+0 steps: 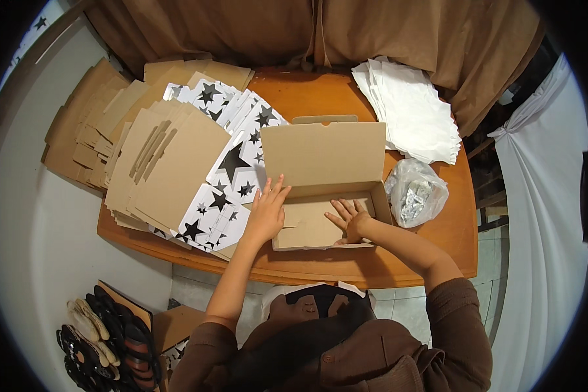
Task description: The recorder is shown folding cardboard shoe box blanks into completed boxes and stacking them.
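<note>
A brown cardboard box (323,153) stands on the table in front of me, its hinged lid raised toward the far side and its inside bare. Fingers spread, my right hand (351,222) reaches into the box and presses on its floor near the right end. My left hand (268,208) lies against the outside of the left wall, with its fingers stretched out along the edge. Neither hand holds anything.
Stacked flat cardboard blanks (170,163) and star-printed white blanks (232,163) cover the table's left side. White paper sheets (408,108) lie at the far right, above a clear plastic bag (417,193) with silvery contents. Several pairs of footwear (111,333) sit at lower left.
</note>
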Motion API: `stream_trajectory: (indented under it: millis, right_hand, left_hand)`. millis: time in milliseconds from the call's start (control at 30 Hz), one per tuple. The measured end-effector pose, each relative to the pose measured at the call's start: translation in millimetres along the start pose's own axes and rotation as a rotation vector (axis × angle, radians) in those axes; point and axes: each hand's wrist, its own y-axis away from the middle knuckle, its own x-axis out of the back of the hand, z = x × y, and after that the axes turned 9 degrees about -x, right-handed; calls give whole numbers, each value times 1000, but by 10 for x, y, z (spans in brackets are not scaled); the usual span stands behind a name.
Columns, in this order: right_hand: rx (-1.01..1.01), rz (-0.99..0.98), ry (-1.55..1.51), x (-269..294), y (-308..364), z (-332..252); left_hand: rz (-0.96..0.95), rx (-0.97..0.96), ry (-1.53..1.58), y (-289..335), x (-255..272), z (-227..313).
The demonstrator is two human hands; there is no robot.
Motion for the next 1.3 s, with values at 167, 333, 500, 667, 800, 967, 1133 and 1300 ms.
stream_trajectory:
  millis: [167, 333, 500, 667, 800, 967, 1133, 1300]
  right_hand:
    - [5, 8, -1, 21, -14, 4]
    - [392, 352, -123, 18, -236, -237]
    - [512, 345, -63, 289, -546, -668]
    - [452, 280, 13, 364, -602, -712]
    - [436, 195, -63, 320, -539, -634]
    - [-92, -240, -383, 268, -27, -231]
    - [-330, -310, -558, 57, 191, -120]
    - [-329, -303, -546, 148, 188, -37]
  left_hand:
    - [53, -9, 93, -46, -100, 11]
    - [81, -59, 320, -122, -123, -66]
    - [62, -76, 334, -145, -108, -116]
    - [71, -97, 331, -162, -113, -116]
    - [77, -88, 307, -179, -129, -66]
    - [103, -75, 302, -140, -170, -87]
    - [100, -52, 276, -157, -144, -77]
    - [78, -77, 301, -188, -111, -109]
